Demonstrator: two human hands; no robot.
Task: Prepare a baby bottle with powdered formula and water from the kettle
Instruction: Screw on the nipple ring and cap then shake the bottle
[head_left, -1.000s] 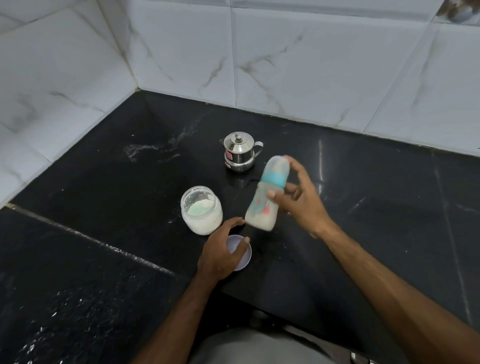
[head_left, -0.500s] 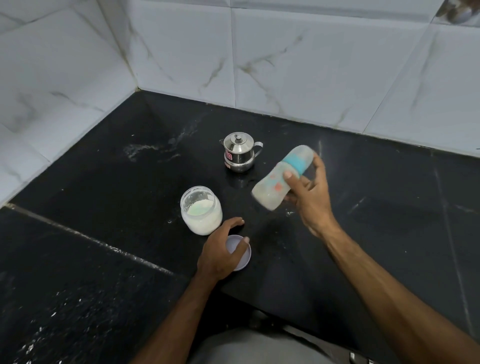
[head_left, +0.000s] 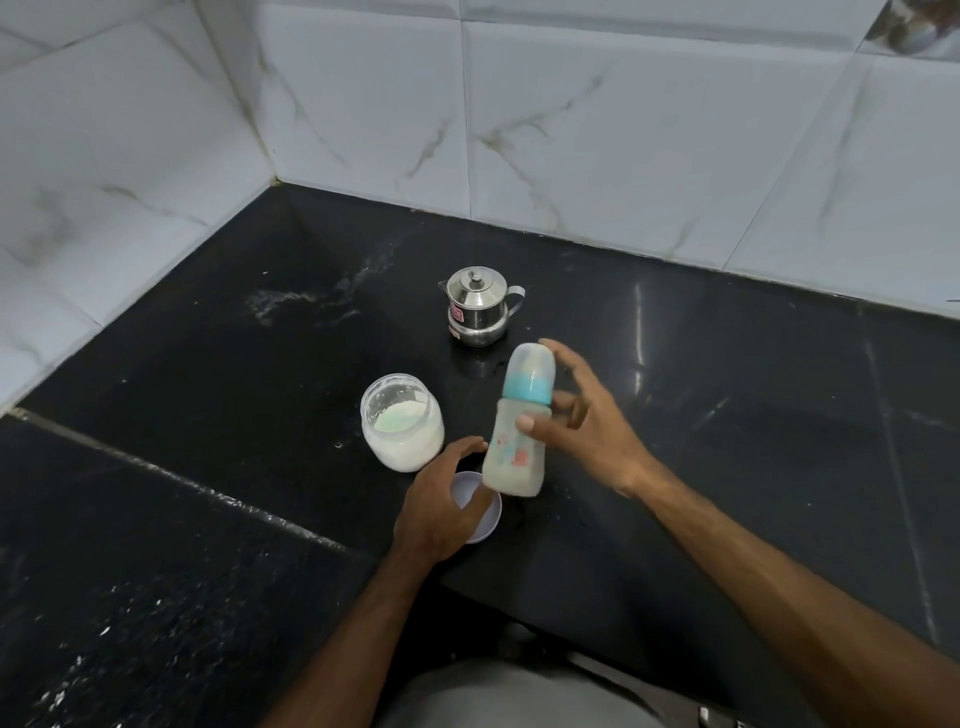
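My right hand (head_left: 587, 431) grips a capped baby bottle (head_left: 519, 426) with a teal collar, clear cap and milky liquid inside, held almost upright above the counter. My left hand (head_left: 441, 504) rests on a pale lilac lid (head_left: 480, 506) lying on the black counter, fingers curved over it. An open glass jar of white powdered formula (head_left: 402, 428) stands just left of the bottle. A small steel kettle (head_left: 478, 306) with its lid on stands behind.
The black stone counter (head_left: 727, 441) meets white marble-look wall tiles (head_left: 597, 130) in a corner at the back left. White smears mark the counter left of the kettle. A seam crosses the counter at the left.
The bottle swung from upright to tilted on its side and back to nearly upright in my right hand, a shaking motion. My left hand stayed on the lid.
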